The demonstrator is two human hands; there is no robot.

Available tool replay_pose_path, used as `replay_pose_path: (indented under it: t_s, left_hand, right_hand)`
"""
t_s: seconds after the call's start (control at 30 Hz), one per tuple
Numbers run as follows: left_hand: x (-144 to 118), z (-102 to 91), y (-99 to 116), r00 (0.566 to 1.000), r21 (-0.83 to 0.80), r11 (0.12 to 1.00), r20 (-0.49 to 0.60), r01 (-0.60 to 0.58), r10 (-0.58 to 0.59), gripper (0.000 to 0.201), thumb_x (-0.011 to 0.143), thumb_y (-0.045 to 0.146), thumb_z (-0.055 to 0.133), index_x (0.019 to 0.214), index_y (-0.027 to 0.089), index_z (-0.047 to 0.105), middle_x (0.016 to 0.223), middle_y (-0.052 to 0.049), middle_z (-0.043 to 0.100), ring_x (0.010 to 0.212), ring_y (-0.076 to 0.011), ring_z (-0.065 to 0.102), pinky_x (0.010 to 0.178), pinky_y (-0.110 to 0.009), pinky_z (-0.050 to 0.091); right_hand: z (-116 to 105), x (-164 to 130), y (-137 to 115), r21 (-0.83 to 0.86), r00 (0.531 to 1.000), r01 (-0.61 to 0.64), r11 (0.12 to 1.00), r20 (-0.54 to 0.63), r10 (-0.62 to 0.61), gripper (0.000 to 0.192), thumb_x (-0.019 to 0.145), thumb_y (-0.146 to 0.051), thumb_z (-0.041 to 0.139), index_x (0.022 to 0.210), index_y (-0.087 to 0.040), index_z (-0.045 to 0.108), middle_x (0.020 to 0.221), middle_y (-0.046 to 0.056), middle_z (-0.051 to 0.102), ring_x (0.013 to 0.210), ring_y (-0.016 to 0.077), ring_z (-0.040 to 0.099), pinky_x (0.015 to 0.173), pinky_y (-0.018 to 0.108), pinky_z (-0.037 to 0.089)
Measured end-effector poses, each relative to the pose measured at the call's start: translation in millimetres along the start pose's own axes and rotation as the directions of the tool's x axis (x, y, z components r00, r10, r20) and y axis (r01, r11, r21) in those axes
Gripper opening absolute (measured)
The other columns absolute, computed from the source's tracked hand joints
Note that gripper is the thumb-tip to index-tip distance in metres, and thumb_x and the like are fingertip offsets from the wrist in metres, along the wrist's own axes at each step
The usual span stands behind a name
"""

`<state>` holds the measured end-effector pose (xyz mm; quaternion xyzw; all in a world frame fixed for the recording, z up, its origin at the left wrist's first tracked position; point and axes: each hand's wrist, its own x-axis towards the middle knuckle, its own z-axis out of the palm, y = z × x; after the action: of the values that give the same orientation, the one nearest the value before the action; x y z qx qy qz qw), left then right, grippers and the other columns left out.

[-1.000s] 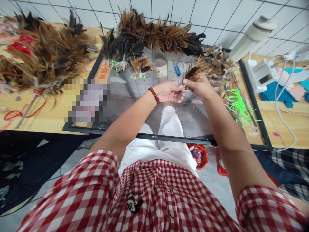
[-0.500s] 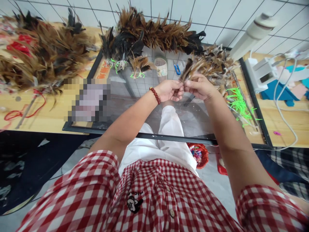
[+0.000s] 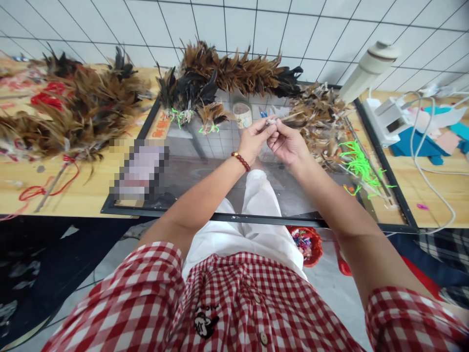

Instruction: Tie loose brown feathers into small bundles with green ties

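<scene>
My left hand, with a beaded bracelet on its wrist, and my right hand meet above the glass-topped board. Their fingertips pinch a small bunch of feathers, mostly hidden by the fingers; its pale ends show on top. Just beyond the fingers lie blue thread snips, partly covered. A patterned cup stands to the left of them. Right of my right hand spreads a pile of loose brown feathers. A small feather bunch with green ties lies farther left.
A long brown feather garland runs along the back by the tiled wall. More feather strands cover the left table. Bright green ties, a white power strip with cables and blue felt are at right. Below hangs a red basket.
My hands have turned: the feather bunch, which stuck up and away before, now shows its pale ends between my fingertips. The camera view has tilted upward a little.
</scene>
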<state>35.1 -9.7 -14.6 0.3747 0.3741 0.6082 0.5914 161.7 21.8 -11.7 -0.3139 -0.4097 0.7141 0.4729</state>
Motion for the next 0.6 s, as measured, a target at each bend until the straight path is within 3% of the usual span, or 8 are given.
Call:
replay_pose_path:
  t_s: [0.1,0.23,0.37,0.43,0.5,0.57,0.6]
  left_hand:
    - [-4,6.3,-2,0.997,0.024,1.0,-0.075,-0.014,0.016,0.018,0.088,0.026,0.081,0.105,0.023,0.082,0.101,-0.001,0.082,0.098,-0.0107,0.075,0.089,-0.021,0.06]
    - [-9,11.7,1,0.987,0.053,0.998,-0.155,-0.03,0.037,0.006,0.092,0.024,0.075,0.089,0.023,0.081,0.092,0.0,0.081,0.095,-0.0098,0.072,0.08,-0.019,0.057]
    - [-7,8.7,5,0.991,0.046,0.999,-0.134,-0.007,0.013,0.011,0.094,0.026,0.074,0.084,0.024,0.08,0.083,0.002,0.078,0.09,-0.0103,0.069,0.078,-0.021,0.055]
    - [-4,4.7,7,0.992,0.036,0.999,-0.121,-0.02,0.024,0.01,0.093,0.028,0.075,0.086,0.023,0.079,0.082,0.001,0.077,0.089,-0.0101,0.069,0.078,-0.021,0.054]
    - [1,0.7,9,0.99,0.032,0.997,-0.123,-0.066,0.07,0.013,0.093,0.033,0.076,0.087,0.021,0.077,0.084,0.0,0.077,0.09,-0.01,0.07,0.08,-0.021,0.055]
    - [4,-2.2,10,0.985,0.044,0.993,-0.128,-0.113,0.118,0.02,0.093,0.038,0.076,0.085,0.02,0.075,0.081,-0.001,0.075,0.088,-0.01,0.071,0.08,-0.02,0.055]
    - [6,-3.0,10,0.983,0.057,0.991,-0.131,-0.123,0.129,0.022,0.093,0.04,0.076,0.084,0.02,0.073,0.078,0.0,0.073,0.086,-0.0101,0.071,0.078,-0.02,0.055]
  right_hand:
    - [7,-2,8,0.094,0.998,0.034,0.995,-0.05,-0.03,0.027,0.083,-0.037,0.088,0.084,-0.024,0.065,0.065,-0.009,0.06,0.054,0.0049,0.054,0.054,0.016,0.055]
    - [16,-6,11,0.097,0.999,-0.019,0.995,-0.047,0.023,0.029,0.084,-0.035,0.087,0.082,-0.023,0.061,0.06,-0.01,0.052,0.05,0.0038,0.05,0.052,0.014,0.051]
    - [17,-8,11,0.114,0.991,-0.115,0.987,-0.059,0.123,0.03,0.084,-0.035,0.085,0.08,-0.022,0.058,0.061,-0.008,0.054,0.05,0.0058,0.046,0.048,0.017,0.047]
    - [11,-6,13,0.033,0.989,-0.142,0.989,-0.036,0.143,0.033,0.083,-0.04,0.086,0.08,-0.022,0.058,0.065,-0.006,0.056,0.052,0.0067,0.046,0.047,0.019,0.046]
    - [4,-4,17,-0.129,0.997,-0.065,0.99,-0.057,0.058,0.034,0.081,-0.045,0.086,0.082,-0.023,0.061,0.07,-0.005,0.058,0.056,0.0079,0.05,0.051,0.021,0.048]
    - [-3,-3,19,-0.352,0.977,0.137,0.926,-0.108,-0.186,0.033,0.082,-0.051,0.085,0.094,-0.026,0.067,0.084,-0.002,0.064,0.071,0.0114,0.061,0.065,0.025,0.057]
    - [-5,-4,19,-0.474,0.938,0.246,0.845,-0.105,-0.332,0.037,0.083,-0.055,0.082,0.104,-0.028,0.069,0.096,0.001,0.068,0.084,0.0147,0.066,0.075,0.029,0.061]
